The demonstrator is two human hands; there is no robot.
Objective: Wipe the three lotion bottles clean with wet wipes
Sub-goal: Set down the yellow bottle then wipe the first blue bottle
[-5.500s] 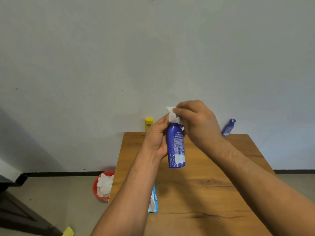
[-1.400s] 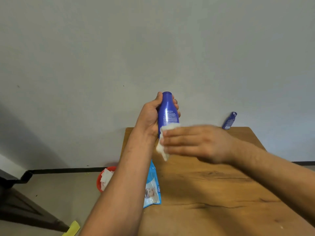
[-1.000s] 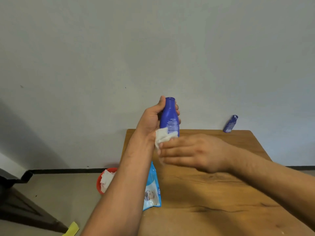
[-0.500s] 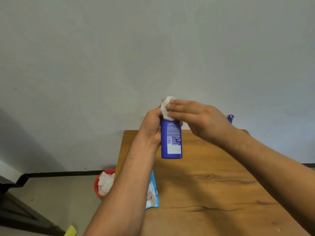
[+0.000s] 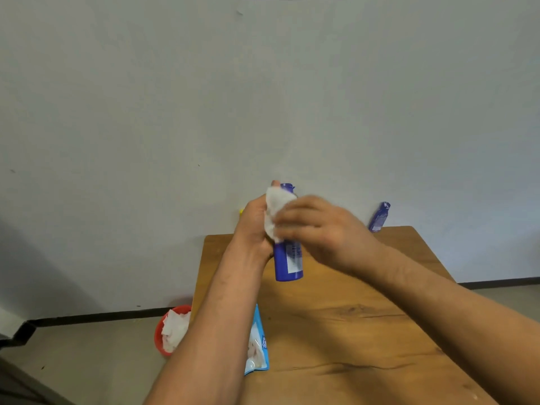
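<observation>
My left hand (image 5: 253,226) grips a tall blue lotion bottle (image 5: 287,263) upright above the wooden table (image 5: 350,331). A white wet wipe (image 5: 274,213) covers the bottle's upper part, and my right hand (image 5: 318,229) holds it there. Only the bottle's cap and lower body show. At the table's far right edge a smaller blue bottle (image 5: 379,217) leans against the wall. A sliver of a yellow bottle (image 5: 241,211) peeks out behind my left hand.
A light blue wet-wipe pack (image 5: 258,346) lies on the table's left edge, partly under my left forearm. On the floor to the left stands a red bin (image 5: 159,331) with used white wipes in it. The wall runs right behind the table.
The wipe has slid from the cap down onto the bottle's upper body, uncovering the cap. My right hand moved down with it; the left hand keeps its grip.
</observation>
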